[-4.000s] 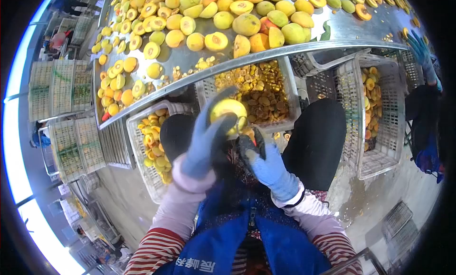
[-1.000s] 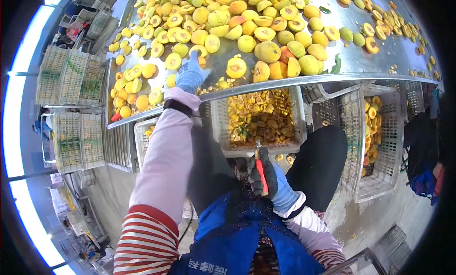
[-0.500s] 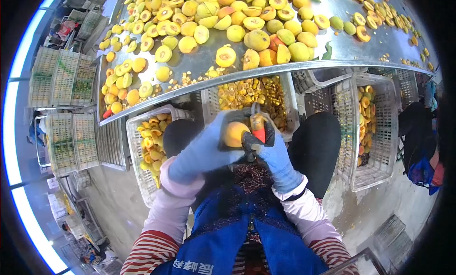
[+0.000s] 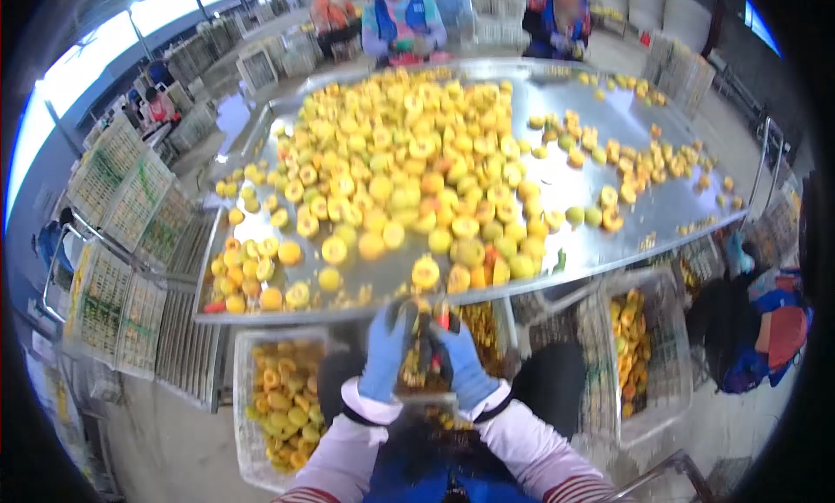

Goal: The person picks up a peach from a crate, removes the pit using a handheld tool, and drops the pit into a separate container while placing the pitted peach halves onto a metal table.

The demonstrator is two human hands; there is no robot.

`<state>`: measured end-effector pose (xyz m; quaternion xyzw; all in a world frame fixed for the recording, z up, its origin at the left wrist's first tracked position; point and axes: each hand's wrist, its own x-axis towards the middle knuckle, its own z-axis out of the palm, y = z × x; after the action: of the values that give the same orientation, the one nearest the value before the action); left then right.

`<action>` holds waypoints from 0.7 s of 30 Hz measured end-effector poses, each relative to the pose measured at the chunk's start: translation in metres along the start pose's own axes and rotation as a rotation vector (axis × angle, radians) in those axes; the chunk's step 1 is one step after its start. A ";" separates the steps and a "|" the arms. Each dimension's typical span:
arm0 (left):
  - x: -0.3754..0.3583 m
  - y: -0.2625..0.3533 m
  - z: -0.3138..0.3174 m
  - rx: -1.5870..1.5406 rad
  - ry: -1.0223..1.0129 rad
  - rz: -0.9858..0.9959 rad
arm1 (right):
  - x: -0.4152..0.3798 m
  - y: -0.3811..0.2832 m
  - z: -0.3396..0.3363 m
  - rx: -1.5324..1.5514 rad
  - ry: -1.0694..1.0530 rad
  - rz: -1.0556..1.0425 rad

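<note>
At the near edge of the metal table (image 4: 600, 199), my hands are close together in blue gloves with dark fingers. My left hand (image 4: 388, 351) is closed around a yellow peach, which is mostly hidden by the fingers and blurred. A red-handled pitting tool (image 4: 444, 316) shows in the closed fingers of my right hand (image 4: 458, 355). Beyond them lies a large heap of halved yellow peaches (image 4: 409, 164). Below my hands, a crate of pits and scraps (image 4: 483, 329) is partly covered.
A crate of peach halves (image 4: 283, 399) stands left of my knees, another crate (image 4: 631, 346) to the right. Crates (image 4: 122, 181) are stacked at the left. Across the table are several co-workers (image 4: 404, 20). A person's leg (image 4: 722, 329) is close on the right.
My view has tilted up, bringing the whole table and the co-workers into sight. The peach, plainly visible in my left hand before, is now mostly hidden. The tool stays in my right hand.
</note>
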<state>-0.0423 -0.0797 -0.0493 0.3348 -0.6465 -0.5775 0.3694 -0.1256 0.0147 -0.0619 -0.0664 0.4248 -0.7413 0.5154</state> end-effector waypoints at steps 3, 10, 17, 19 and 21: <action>0.015 -0.016 -0.010 0.102 0.011 -0.034 | 0.015 -0.005 0.011 -0.001 -0.085 0.073; 0.036 -0.069 -0.043 0.777 0.076 0.552 | 0.033 -0.032 0.039 -0.396 -0.147 0.020; 0.030 -0.008 -0.050 0.493 0.104 0.375 | 0.106 -0.025 0.024 -1.710 0.026 -0.377; 0.017 0.019 -0.050 0.461 0.073 0.368 | 0.107 -0.031 0.017 -1.718 -0.038 -0.388; 0.003 0.034 -0.045 0.309 0.075 0.214 | 0.087 -0.039 0.023 -1.683 0.000 -0.446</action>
<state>-0.0050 -0.1010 -0.0126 0.3382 -0.7451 -0.4161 0.3967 -0.1812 -0.0649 -0.0493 -0.5069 0.8088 -0.2645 0.1378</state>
